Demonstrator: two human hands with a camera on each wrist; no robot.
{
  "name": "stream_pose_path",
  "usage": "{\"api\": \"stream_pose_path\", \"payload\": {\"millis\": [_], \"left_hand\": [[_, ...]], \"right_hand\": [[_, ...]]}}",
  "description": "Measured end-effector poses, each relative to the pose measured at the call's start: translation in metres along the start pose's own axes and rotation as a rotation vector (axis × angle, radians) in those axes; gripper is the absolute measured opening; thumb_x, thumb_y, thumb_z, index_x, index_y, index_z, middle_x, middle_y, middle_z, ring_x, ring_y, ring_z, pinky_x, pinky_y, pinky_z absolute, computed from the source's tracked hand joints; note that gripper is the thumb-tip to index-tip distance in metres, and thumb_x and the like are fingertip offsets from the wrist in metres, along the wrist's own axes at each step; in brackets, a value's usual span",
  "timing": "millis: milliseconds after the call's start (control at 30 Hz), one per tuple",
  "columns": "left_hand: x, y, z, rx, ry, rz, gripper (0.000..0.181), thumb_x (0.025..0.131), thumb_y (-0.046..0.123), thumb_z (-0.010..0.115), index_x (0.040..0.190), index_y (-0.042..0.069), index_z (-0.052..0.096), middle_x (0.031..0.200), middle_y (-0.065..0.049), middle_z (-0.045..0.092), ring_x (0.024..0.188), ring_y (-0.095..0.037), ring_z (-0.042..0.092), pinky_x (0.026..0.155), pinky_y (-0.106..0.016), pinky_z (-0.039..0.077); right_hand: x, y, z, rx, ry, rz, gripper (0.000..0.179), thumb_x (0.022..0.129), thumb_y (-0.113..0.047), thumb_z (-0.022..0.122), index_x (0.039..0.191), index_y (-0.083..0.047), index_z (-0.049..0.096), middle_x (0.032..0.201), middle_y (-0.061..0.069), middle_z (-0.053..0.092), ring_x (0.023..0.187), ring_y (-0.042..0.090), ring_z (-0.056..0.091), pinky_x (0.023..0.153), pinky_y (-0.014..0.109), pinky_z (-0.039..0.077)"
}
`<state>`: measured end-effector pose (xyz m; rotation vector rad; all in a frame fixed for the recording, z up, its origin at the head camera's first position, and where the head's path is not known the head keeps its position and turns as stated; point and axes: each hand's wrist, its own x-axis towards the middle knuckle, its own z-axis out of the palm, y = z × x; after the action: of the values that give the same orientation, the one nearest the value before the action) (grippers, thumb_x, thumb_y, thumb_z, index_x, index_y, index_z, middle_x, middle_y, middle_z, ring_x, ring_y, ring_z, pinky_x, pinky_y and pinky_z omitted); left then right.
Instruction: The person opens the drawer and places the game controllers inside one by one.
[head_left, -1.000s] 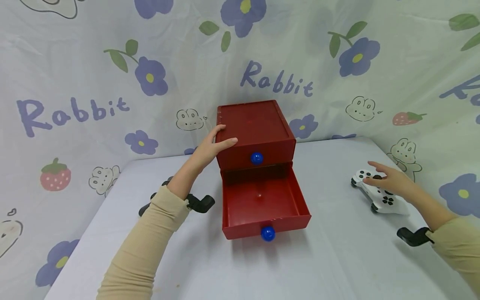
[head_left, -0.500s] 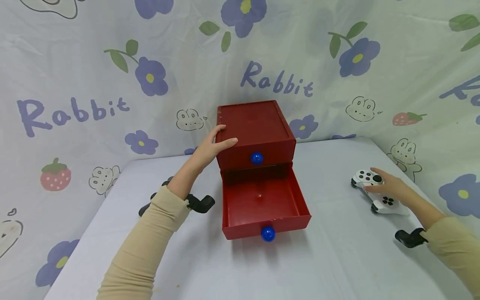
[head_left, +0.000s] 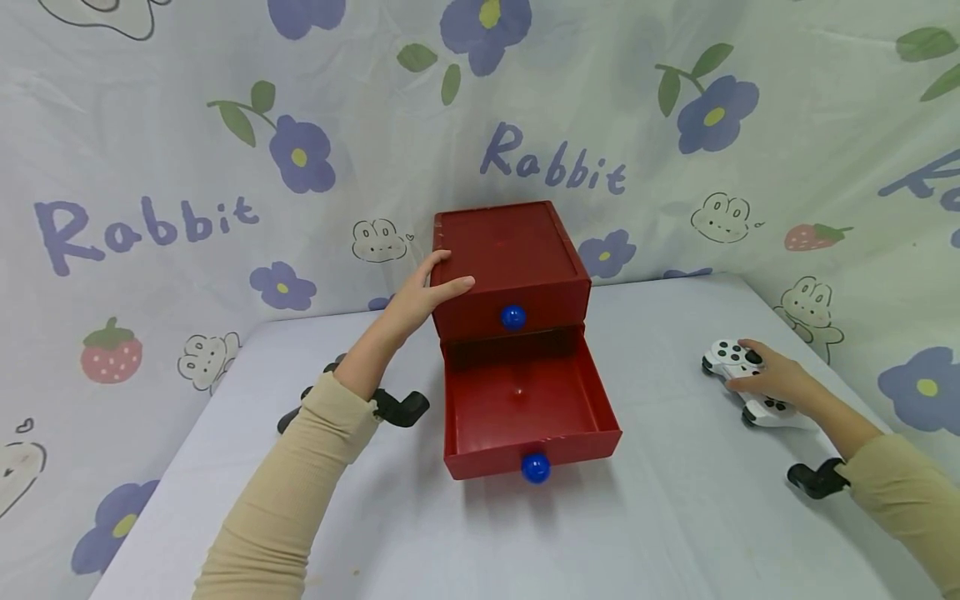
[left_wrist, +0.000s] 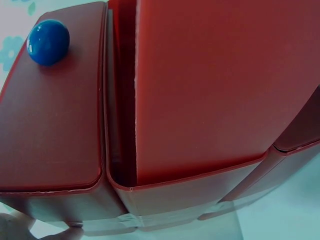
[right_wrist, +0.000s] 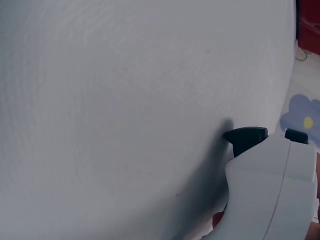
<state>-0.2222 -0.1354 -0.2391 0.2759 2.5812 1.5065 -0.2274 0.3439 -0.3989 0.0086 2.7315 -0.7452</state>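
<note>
One side of the cabinet [head_left: 510, 246] is touched by the left hand [head_left: 411, 307], thumb and forefinger spread, probably for steadying; on the table [head_left: 675, 508], right of the drawer [head_left: 495, 412], the controller [head_left: 722, 357] is pinched by the right hand [head_left: 782, 377], seemingly for firm hold.

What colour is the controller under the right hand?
The controller is white with black buttons, clearest in the head view.

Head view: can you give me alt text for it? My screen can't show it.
A person's right hand grips a white game controller at the right of a white table. The left hand rests on the left edge of a red cabinet, its blue-knobbed lower drawer pulled open. A black object shows partly behind the left sleeve.
</note>
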Motion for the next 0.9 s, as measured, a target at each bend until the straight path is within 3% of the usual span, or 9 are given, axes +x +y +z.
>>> {"api": "stream_pose_path", "payload": {"millis": [367,900], "left_hand": [[-0.001,0.001,0.000,0.008,0.004,0.005,0.063,0.079,0.038,0.049,0.131,0.022,0.017,0.134,-0.004,0.015,0.120,-0.022,0.016,0.093,-0.048,0.022],[-0.001,0.001,0.000,0.007,0.004,0.008,0.064,0.079,0.038,0.050,0.131,0.021,0.016,0.134,-0.004,0.015,0.120,-0.022,0.016,0.093,-0.048,0.022]], "right_hand": [[-0.005,-0.004,-0.001,-0.001,0.055,0.009,0.096,0.067,-0.050,0.059,0.132,-0.002,0.007,0.122,0.039,0.013,0.104,0.055,0.017,0.075,0.062,0.025],[-0.003,-0.019,-0.011,0.019,0.045,0.004,0.091,0.068,-0.046,0.059,0.133,-0.007,0.009,0.123,0.037,0.015,0.101,0.049,0.025,0.072,0.057,0.031]]}}
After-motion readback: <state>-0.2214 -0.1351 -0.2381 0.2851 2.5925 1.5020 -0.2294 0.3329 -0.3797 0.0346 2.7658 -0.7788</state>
